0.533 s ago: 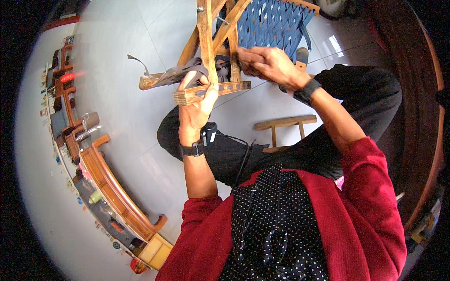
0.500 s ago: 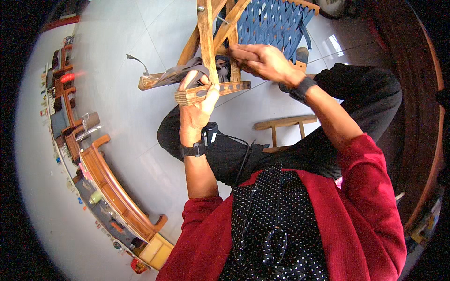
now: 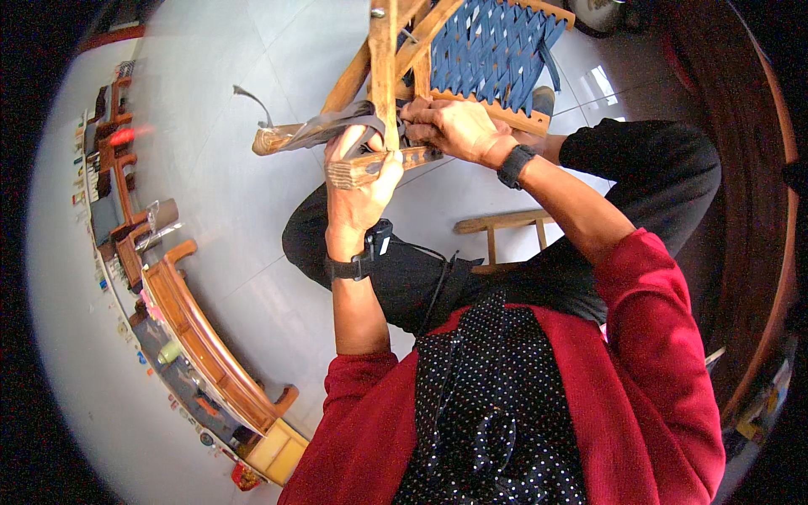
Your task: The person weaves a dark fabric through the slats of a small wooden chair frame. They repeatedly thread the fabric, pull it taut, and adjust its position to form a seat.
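Observation:
A folding wooden stool frame (image 3: 383,71) stands in front of me, its legs crossed. Grey straps (image 3: 324,130) hang loosely around its lower rail, and one loose end sticks out to the left. My left hand (image 3: 358,189) is wrapped around the end of the frame's near wooden bar, thumb on the right side, and grey strap lies over its fingers. My right hand (image 3: 454,129) is closed, its bent fingertips against the frame beside the upright leg. What those fingertips pinch is hidden. Just beyond it is a blue woven strap seat (image 3: 492,55) with wooden rails.
A small wooden stool (image 3: 505,222) is between my black-trousered legs. Along the left wall runs a long wooden bench (image 3: 210,316) near shelves with small items. Dark wood furniture (image 3: 745,210) curves along the right. The floor is pale tile (image 3: 244,210).
My right hand has come down and slightly left, from a blurred sweep by the frame to fingers bent in against it. The frame has shifted slightly right; my left hand keeps its hold.

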The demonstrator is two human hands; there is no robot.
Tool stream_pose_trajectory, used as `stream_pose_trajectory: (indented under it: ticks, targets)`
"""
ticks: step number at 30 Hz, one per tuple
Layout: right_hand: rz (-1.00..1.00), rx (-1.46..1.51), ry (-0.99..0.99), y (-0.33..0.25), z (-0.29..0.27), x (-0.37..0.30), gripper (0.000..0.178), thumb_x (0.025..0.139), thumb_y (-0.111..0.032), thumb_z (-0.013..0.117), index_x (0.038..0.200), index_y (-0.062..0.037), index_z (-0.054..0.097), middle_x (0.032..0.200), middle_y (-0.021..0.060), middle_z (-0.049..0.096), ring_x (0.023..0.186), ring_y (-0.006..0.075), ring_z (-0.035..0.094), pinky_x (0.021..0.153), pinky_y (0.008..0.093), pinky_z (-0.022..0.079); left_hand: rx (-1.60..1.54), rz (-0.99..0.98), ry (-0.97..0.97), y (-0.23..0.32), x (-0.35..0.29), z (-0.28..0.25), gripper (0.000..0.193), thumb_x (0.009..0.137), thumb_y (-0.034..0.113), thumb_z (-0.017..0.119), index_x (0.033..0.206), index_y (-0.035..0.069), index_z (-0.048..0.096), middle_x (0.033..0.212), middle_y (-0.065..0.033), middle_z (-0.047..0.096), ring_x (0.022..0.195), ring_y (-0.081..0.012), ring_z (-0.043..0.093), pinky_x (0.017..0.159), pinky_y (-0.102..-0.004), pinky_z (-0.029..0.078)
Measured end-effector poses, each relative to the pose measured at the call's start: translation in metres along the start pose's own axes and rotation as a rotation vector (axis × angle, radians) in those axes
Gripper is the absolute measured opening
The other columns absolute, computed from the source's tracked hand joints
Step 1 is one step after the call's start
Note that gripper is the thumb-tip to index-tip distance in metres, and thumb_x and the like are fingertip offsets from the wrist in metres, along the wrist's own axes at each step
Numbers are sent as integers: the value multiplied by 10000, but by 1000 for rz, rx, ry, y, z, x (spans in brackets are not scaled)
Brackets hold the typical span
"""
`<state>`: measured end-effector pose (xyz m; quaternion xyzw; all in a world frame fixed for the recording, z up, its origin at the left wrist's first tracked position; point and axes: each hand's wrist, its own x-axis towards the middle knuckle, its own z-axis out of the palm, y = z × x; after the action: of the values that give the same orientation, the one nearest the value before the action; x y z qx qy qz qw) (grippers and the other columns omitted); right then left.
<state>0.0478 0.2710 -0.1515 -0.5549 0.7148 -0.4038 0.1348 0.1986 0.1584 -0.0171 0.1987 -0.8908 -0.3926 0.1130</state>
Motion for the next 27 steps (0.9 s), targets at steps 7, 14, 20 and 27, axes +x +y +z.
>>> stream_pose_trajectory:
  ticks: [7,14,20,27]
  targets:
    - [143,82,278,-11,18,22,247,920,-243,627,1143,-162,692,1213,66,676,1029,340,674,826,444,567,152,128,78,4,23,3,182,787,38,690,860,39,523,785,-46,513,740,-221,532,693,-356,462]
    - [255,57,145,-14,16,12,370,856,-203,710,1217,-147,650,1187,175,656,1038,399,644,870,471,535,-159,21,45,-6,32,-5,120,898,-7,629,978,35,551,834,26,519,772,-80,506,699,-251,448]
    - [258,187,257,-17,10,33,232,835,-83,621,1038,-132,721,1212,25,701,1047,314,664,855,409,565,-56,87,40,1,34,-5,195,786,-19,661,866,52,498,845,0,510,774,-117,501,722,-274,454]
    - [344,245,238,-16,1,8,355,810,-173,731,1158,-131,673,996,200,694,950,416,662,827,479,544,-84,29,76,15,29,11,171,810,-38,639,837,46,493,781,7,536,716,-92,505,670,-262,462]
